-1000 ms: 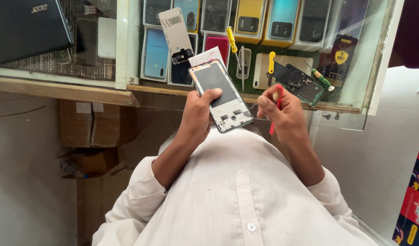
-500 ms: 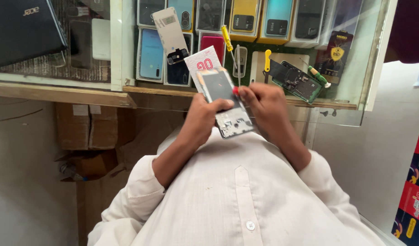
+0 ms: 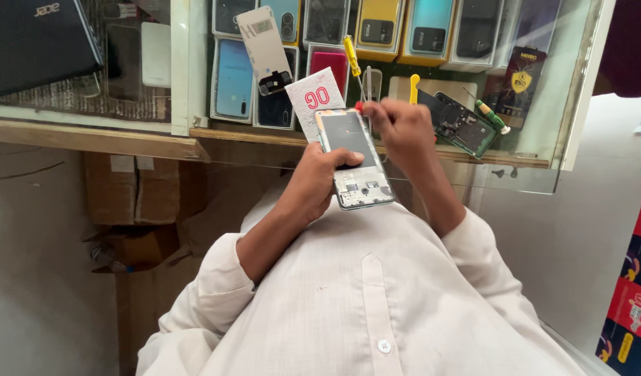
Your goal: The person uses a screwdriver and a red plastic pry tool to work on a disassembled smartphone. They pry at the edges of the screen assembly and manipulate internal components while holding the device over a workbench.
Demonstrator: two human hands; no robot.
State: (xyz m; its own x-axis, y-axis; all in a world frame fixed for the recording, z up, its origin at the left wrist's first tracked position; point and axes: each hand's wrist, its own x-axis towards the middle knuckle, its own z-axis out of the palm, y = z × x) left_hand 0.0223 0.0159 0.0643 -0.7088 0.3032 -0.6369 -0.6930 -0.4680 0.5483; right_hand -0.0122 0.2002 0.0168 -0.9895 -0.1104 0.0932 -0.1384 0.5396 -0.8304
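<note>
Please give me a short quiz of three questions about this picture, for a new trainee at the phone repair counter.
1. True or false: the left hand holds the opened grey phone with its back cover removed.
2. The right hand has its grip on: A) a red-tipped tool; B) a white cloth; C) a black cable.
3. Fill in: the yellow-handled screwdriver lies on the glass ____.

Key: 1 true; 2 A; 3 counter.

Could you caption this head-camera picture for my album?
Left hand holds an opened phone; right hand grips a red tool at its top.
</note>
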